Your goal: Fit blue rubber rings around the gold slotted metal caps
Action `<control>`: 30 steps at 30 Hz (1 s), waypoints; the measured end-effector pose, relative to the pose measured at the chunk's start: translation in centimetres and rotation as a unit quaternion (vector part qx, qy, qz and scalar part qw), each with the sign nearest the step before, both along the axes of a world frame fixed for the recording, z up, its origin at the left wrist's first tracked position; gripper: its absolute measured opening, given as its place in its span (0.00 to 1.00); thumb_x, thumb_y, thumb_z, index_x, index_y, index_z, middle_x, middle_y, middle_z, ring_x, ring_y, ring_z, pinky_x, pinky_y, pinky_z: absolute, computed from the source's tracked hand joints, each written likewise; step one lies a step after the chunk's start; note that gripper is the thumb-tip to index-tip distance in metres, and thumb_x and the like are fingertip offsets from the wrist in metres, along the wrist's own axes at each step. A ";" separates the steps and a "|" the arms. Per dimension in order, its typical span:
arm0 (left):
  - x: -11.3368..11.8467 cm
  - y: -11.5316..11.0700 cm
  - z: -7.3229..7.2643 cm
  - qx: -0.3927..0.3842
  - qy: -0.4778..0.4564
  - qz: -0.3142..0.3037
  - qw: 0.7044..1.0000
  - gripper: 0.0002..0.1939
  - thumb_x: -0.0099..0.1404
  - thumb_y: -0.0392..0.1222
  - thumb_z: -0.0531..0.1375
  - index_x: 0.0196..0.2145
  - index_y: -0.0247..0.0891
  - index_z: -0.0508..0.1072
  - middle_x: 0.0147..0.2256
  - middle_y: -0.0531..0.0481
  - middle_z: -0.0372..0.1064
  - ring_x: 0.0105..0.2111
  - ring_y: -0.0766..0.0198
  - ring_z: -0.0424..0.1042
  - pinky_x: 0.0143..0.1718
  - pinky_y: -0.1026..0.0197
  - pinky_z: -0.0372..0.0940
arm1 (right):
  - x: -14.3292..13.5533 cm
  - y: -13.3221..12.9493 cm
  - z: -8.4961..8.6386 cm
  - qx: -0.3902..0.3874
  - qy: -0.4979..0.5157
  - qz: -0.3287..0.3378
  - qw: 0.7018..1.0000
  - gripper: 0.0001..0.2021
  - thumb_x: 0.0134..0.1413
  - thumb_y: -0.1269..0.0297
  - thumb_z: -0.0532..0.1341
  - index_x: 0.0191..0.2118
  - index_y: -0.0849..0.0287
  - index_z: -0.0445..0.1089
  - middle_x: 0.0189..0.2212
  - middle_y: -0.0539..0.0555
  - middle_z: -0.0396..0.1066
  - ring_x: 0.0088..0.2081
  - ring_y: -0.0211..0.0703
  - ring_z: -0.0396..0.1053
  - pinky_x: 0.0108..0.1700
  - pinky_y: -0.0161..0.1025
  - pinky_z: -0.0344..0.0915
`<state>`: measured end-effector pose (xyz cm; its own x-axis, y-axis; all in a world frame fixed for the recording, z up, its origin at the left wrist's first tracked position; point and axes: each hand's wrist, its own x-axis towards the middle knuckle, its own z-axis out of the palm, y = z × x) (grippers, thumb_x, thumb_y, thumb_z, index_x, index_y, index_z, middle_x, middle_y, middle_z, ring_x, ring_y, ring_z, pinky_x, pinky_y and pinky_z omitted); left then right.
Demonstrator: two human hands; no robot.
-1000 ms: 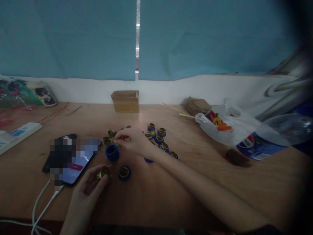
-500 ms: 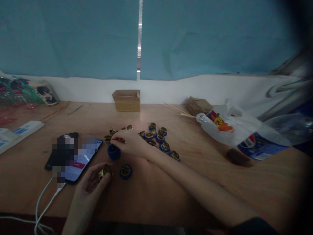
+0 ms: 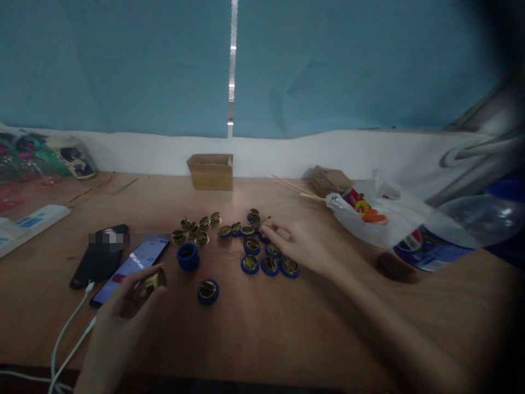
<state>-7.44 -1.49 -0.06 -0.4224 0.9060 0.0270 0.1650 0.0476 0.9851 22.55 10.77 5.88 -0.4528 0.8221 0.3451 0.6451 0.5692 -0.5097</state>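
My left hand (image 3: 127, 306) is closed round a gold-coloured round metal piece (image 3: 154, 282), held above the near edge of the phone. My right hand (image 3: 297, 243) is at the back right of a group of gold pieces with blue rims (image 3: 250, 263), its thumb and fingers drawn together. Whether anything sits between those fingertips is hidden by blur. Several plain gold pieces (image 3: 201, 239) lie in a cluster to the left. In front of them stands a stack of blue rings (image 3: 188, 258). A single blue-rimmed gold piece (image 3: 208, 291) rests nearer to me.
Two phones, a dark one (image 3: 98, 257) and a lit one (image 3: 131, 268), lie left with white cables (image 3: 69, 323). A power strip (image 3: 33, 227) is farther left. An open cardboard box (image 3: 211, 174) stands at the back. A plastic bag (image 3: 365, 219) and a bottle (image 3: 435, 246) are right.
My right hand has moved right, from the plain gold pieces beside the blue stack to the blue-rimmed group. My left hand, still holding its gold piece, has shifted slightly left.
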 end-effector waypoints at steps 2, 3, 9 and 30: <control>-0.6 1.4 2.0 0.035 0.094 0.000 0.995 0.22 0.53 0.52 0.67 0.45 0.45 0.73 0.41 0.50 0.76 0.41 0.54 0.76 0.39 0.57 0.72 | 1.8 -0.4 -0.8 -0.010 0.018 -0.029 0.999 0.13 0.64 0.61 0.54 0.31 0.58 0.71 0.25 0.50 0.72 0.28 0.40 0.70 0.30 0.35 0.60; -1.0 2.5 3.1 0.053 0.140 -0.008 0.989 0.22 0.52 0.52 0.67 0.44 0.45 0.74 0.42 0.50 0.76 0.42 0.54 0.75 0.41 0.56 0.72 | 2.4 -0.6 -1.2 -0.013 0.025 -0.046 0.999 0.14 0.64 0.61 0.54 0.30 0.58 0.71 0.23 0.50 0.72 0.26 0.40 0.69 0.29 0.35 0.60; -1.5 13.2 6.8 0.058 0.361 -0.162 0.916 0.21 0.61 0.53 0.60 0.47 0.37 0.72 0.35 0.47 0.77 0.36 0.57 0.76 0.35 0.59 0.70 | 3.2 -1.2 -2.0 -0.021 0.029 -0.061 0.998 0.13 0.64 0.62 0.53 0.32 0.58 0.71 0.22 0.50 0.72 0.23 0.39 0.68 0.25 0.35 0.59; 0.7 23.2 6.6 -0.078 0.605 -0.294 0.736 0.13 0.66 0.45 0.56 0.41 0.35 0.76 0.37 0.42 0.76 0.40 0.52 0.74 0.40 0.55 0.66 | 2.1 -2.4 -3.0 0.086 -0.028 -0.008 0.996 0.10 0.63 0.68 0.53 0.31 0.58 0.69 0.27 0.52 0.71 0.31 0.41 0.69 0.36 0.39 0.63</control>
